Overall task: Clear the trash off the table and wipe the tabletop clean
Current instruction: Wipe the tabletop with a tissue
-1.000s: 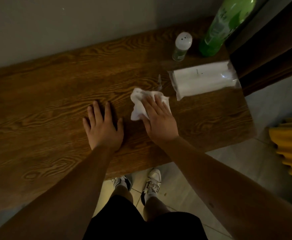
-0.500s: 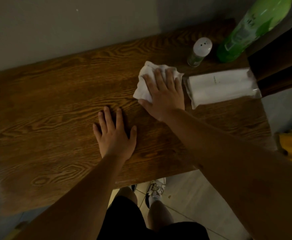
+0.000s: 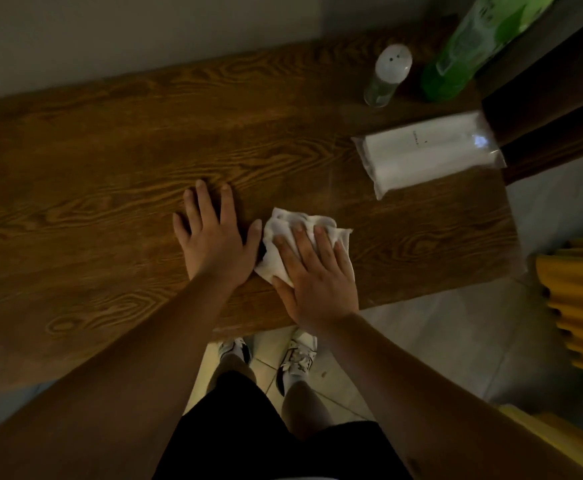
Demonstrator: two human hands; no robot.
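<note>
A crumpled white tissue (image 3: 283,230) lies on the dark wooden table (image 3: 92,202) near its front edge. My right hand (image 3: 317,275) presses flat on the tissue, fingers spread over it. Just left of it, my left hand (image 3: 213,240) rests flat on the bare wood, fingers apart, its thumb nearly touching the tissue. It holds nothing.
A white tissue pack in clear wrap (image 3: 428,154) lies at the table's right end. Behind it stand a small white-capped bottle (image 3: 387,76) and a tall green bottle (image 3: 463,53). Dark furniture (image 3: 553,98) borders the right side. Something yellow (image 3: 581,299) sits on the floor at right.
My right hand has dragged the tissue from the back of the table, near the small bottle, toward the front edge beside my left hand. The left hand has stayed flat.
</note>
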